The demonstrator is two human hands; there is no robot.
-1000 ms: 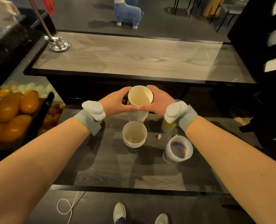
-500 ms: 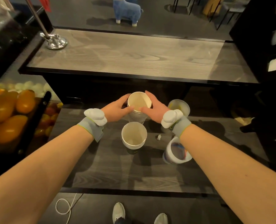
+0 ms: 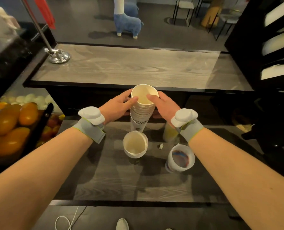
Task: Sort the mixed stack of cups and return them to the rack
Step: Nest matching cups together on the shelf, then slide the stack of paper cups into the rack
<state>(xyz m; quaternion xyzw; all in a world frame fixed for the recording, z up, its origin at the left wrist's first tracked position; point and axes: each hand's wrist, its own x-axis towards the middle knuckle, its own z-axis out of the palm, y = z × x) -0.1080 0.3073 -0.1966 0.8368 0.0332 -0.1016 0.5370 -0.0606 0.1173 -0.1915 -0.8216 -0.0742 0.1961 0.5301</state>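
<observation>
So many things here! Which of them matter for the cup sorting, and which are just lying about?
Part of the job:
- tall cup stack, gripped by left hand and right hand
- white cup
- patterned cup
- yellow cup, partly hidden

Just lying about:
- fruit
- blue toy animal
- chrome stand
- paper scrap
- cable

Blue llama toy (image 3: 127, 22) on floor behind upper desk (image 3: 129, 67); chrome pole base (image 3: 59, 55) at its left corner; oranges (image 3: 8, 122) far left.
</observation>
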